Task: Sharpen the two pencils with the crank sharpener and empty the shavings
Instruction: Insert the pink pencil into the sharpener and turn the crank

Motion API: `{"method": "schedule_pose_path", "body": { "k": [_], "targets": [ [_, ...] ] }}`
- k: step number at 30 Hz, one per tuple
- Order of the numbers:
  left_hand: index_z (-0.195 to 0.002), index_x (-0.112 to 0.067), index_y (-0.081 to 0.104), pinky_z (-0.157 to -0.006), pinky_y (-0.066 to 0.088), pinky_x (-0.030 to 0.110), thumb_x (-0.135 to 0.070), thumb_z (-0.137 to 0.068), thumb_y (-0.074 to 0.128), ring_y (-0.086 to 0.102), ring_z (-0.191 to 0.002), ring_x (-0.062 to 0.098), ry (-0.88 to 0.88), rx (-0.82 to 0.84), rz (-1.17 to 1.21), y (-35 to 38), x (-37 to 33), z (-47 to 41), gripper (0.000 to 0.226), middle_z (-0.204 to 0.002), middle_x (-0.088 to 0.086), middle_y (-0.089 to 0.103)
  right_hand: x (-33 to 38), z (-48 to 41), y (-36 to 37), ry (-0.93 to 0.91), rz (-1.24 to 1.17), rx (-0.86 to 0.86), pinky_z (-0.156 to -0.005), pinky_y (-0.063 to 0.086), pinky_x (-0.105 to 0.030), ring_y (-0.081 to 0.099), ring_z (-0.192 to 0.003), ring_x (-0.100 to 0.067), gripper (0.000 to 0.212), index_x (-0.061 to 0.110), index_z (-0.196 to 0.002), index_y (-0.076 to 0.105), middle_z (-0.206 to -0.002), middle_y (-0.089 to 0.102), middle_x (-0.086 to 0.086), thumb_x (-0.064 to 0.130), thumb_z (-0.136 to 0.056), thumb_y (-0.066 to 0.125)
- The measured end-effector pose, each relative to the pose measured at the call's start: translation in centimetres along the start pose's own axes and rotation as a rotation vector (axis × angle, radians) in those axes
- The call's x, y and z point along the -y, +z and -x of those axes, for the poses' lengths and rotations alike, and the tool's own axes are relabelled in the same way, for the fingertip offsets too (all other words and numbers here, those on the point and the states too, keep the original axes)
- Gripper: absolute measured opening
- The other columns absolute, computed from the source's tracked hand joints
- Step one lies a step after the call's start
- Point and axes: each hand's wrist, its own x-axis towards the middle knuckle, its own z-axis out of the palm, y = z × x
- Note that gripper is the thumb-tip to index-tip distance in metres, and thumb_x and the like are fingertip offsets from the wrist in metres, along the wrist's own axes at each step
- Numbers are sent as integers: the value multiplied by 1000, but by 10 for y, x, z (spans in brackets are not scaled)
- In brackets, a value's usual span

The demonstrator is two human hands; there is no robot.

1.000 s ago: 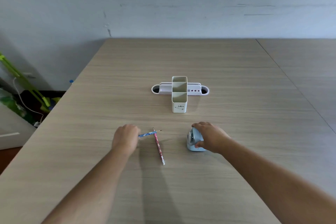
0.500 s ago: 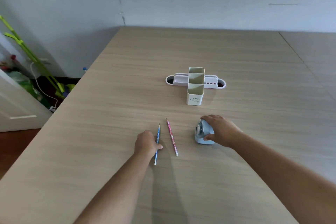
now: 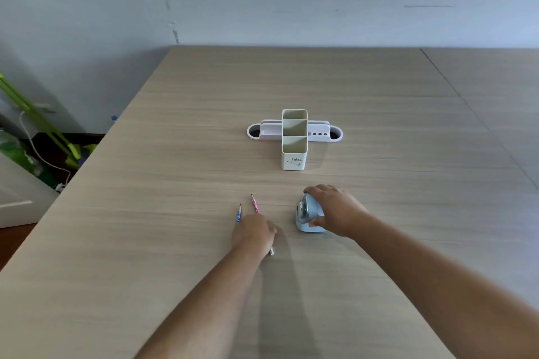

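Observation:
A light blue crank sharpener (image 3: 306, 214) stands on the wooden table (image 3: 175, 213), and my right hand (image 3: 339, 210) grips it from the right and top. To its left lie a pink pencil (image 3: 254, 204) and a blue pencil (image 3: 239, 214), side by side with their tips pointing away from me. My left hand (image 3: 253, 232) lies knuckles up over their rear parts, fingers curled down on the pink pencil. The pink pencil's metal end (image 3: 271, 251) sticks out beside my wrist. The blue pencil's rear part is hidden under my hand.
A cream three-compartment pen holder (image 3: 294, 159) stands beyond the pencils, with a low white organiser tray (image 3: 320, 130) behind it. The table's left edge drops to a floor with green items (image 3: 43, 122) and a cable. A seam to a second table (image 3: 472, 114) runs on the right.
My left hand turned the blue pencil parallel to the pink one, left it, and shifted right onto the pink pencil. My right hand stayed on the sharpener.

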Motion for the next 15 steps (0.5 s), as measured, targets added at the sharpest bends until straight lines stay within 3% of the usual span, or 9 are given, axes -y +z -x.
{"method": "schedule_pose_path", "body": {
  "k": [3, 5, 7, 12, 15],
  "targets": [
    [-107, -6, 63, -84, 53, 33, -19, -96, 47, 65, -106, 28, -26, 46, -29, 3, 3, -1, 24, -113, 10, 67, 6, -4, 1, -25, 1, -6, -107, 35, -36, 41, -129, -23, 74, 19, -138, 35, -140, 46, -3, 30, -76, 73],
    [-92, -8, 63, -73, 50, 29, -13, -93, 45, 66, -101, 27, -22, 49, -6, 2, 2, 0, 18, -105, 8, 68, 8, -5, 2, -37, 8, -9, -108, 34, -35, 40, -130, -23, 74, 18, -138, 35, -140, 46, -3, 30, -76, 72],
    [-81, -9, 60, -68, 47, 29, -15, -89, 47, 68, -95, 28, 23, 19, 37, -2, -3, 2, 17, -94, 9, 68, 6, -4, 2, -33, 12, -10, -109, 33, -35, 40, -131, -23, 74, 18, -138, 35, -141, 46, -4, 31, -76, 72],
    [-79, -7, 63, -68, 57, 39, -23, -89, 55, 69, -76, 36, 173, -127, 246, -26, 4, -6, 20, -82, 17, 72, 5, -2, 2, -35, 31, 3, -108, 32, -36, 39, -130, -23, 74, 17, -139, 33, -140, 46, -5, 31, -77, 71],
    [-80, -10, 67, -67, 51, 33, -17, -90, 57, 66, -76, 32, 209, -177, 292, -42, 23, -11, 15, -75, 10, 70, 5, -2, 2, -35, 33, 6, -108, 32, -36, 39, -130, -24, 74, 17, -139, 33, -140, 45, -5, 32, -77, 71]
  ]
}}
